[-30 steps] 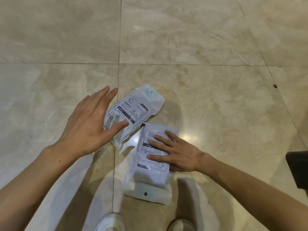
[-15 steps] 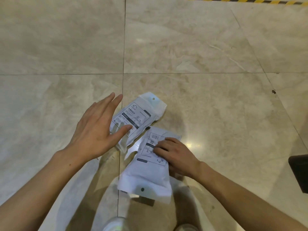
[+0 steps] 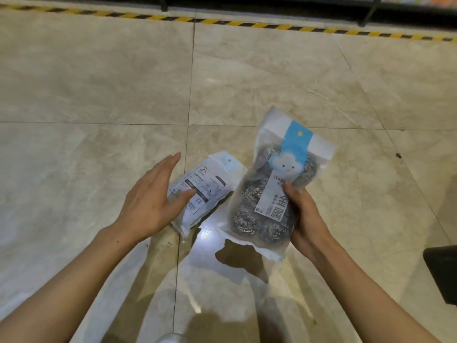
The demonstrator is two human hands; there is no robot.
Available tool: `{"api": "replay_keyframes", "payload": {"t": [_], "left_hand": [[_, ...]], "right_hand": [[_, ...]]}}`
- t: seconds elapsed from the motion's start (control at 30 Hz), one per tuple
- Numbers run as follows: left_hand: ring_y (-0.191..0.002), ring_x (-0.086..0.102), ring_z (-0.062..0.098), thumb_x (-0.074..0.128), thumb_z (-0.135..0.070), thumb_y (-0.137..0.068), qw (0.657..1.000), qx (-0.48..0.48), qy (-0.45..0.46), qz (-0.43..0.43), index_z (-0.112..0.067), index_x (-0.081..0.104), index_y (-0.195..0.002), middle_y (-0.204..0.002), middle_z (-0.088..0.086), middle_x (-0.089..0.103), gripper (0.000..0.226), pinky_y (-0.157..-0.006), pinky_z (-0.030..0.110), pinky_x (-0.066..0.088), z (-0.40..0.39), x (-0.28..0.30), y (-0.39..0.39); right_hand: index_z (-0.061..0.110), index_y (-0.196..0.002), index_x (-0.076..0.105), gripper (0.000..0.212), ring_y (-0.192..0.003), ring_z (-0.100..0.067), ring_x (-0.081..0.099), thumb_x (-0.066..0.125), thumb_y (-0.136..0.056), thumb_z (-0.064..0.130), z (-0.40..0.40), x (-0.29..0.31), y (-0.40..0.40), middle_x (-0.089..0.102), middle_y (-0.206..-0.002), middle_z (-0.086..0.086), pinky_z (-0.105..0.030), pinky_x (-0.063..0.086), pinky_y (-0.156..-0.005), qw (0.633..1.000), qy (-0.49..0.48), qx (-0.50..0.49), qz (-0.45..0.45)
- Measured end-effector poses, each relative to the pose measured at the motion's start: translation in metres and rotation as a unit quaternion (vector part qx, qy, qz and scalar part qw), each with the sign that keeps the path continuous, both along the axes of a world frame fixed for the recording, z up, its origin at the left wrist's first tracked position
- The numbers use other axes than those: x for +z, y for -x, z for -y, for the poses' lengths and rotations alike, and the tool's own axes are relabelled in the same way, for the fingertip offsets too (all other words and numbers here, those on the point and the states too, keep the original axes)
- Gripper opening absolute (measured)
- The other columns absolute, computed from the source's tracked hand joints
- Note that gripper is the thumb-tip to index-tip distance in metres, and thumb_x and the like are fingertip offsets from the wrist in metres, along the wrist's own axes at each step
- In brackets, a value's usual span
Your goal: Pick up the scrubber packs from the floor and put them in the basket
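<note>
While one scrubber pack (image 3: 269,194) is held clear of the floor, a second scrubber pack (image 3: 202,189) is left lying flat on the marble tiles just to its left. The raised pack is turned face up and tilted, so that steel wool balls are seen through its clear film, along with a blue header strip carrying a cloud face and a white label with printed characters. It is gripped along its right edge by the right hand (image 3: 306,216), whose thumb is pressed onto the front of the label while the fingers are curled behind the bag and hidden by it. A dark shadow of the pack is cast on the floor beneath its lower edge.

The second pack is laid back side up, with a printed white label and a barcode showing, and its hang-hole end is pointed away from the person. Its near left edge is overlapped by the left hand (image 3: 150,201), which is spread wide with straight fingers and nothing held; the thumb tip is seen over the label, though whether it touches cannot be told.

A yellow and black hazard stripe (image 3: 247,23) is seen on the floor at the far edge, and part of a dark object (image 3: 442,273) is seen at the right border.
</note>
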State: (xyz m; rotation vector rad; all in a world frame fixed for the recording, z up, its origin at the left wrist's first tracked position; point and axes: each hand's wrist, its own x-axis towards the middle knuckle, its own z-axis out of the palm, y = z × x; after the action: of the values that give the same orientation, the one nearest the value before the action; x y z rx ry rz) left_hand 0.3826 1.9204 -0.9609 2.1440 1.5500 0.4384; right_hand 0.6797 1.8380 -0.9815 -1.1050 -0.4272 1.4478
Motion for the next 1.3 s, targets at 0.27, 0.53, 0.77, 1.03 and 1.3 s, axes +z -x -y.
{"api": "replay_keyframes", "payload": {"t": [0.27,0.53,0.77,1.03,1.3], "left_hand": [[-0.149,0.038,0.027,0.043,-0.078,-0.083,0.989,-0.066,0.053,-0.125,-0.022,0.021,-0.163,-0.166,0.005,0.033,0.1,-0.115,0.045,0.039,-0.002,-0.052,-0.024],[-0.156,0.001,0.048,0.051,-0.073,-0.092,0.95,-0.071,0.117,-0.28,-0.018,-0.002,-0.164,-0.171,0.021,-0.003,0.105,-0.116,0.07,0.02,-0.016,-0.103,-0.072],[-0.15,0.01,0.058,0.054,-0.051,-0.102,0.942,-0.052,0.115,-0.31,-0.014,-0.007,-0.163,-0.167,0.031,0.0,0.093,-0.113,0.074,0.024,-0.03,-0.103,-0.081],[-0.114,0.057,0.043,0.051,-0.017,-0.096,0.963,-0.055,0.065,-0.256,-0.017,0.026,-0.154,-0.134,0.021,0.054,0.063,-0.086,0.045,0.046,-0.028,-0.079,-0.064],[-0.089,0.073,0.027,0.069,-0.018,-0.072,0.956,0.049,0.202,0.208,-0.027,0.066,-0.109,-0.094,0.002,0.077,0.038,-0.077,0.038,0.059,-0.028,0.005,-0.013]], "right_hand": [[0.004,-0.138,0.058,0.055,-0.117,-0.037,0.07,0.075,-0.089,0.021,-0.001,0.035,0.013,0.071,-0.13,-0.019,-0.05,0.057,-0.097,0.997,-0.023,-0.036,0.06],[0.006,-0.134,0.062,0.052,-0.11,-0.034,0.073,0.072,-0.086,0.025,0.0,0.049,0.017,0.074,-0.124,-0.016,-0.045,0.06,-0.09,0.993,-0.023,-0.051,0.103],[0.007,-0.131,0.063,0.049,-0.109,-0.033,0.074,0.071,-0.085,0.024,0.002,0.051,0.011,0.076,-0.12,-0.014,-0.047,0.061,-0.091,0.991,-0.014,-0.069,0.11],[0.007,-0.13,0.064,0.048,-0.108,-0.034,0.074,0.073,-0.086,0.024,0.005,0.044,0.013,0.076,-0.119,-0.014,-0.045,0.06,-0.089,0.99,-0.009,-0.072,0.122],[0.006,-0.128,0.064,0.055,-0.103,-0.031,0.076,0.076,-0.079,0.029,0.004,0.055,0.002,0.078,-0.114,-0.013,-0.037,0.063,-0.079,0.985,-0.007,-0.06,0.16]]}}
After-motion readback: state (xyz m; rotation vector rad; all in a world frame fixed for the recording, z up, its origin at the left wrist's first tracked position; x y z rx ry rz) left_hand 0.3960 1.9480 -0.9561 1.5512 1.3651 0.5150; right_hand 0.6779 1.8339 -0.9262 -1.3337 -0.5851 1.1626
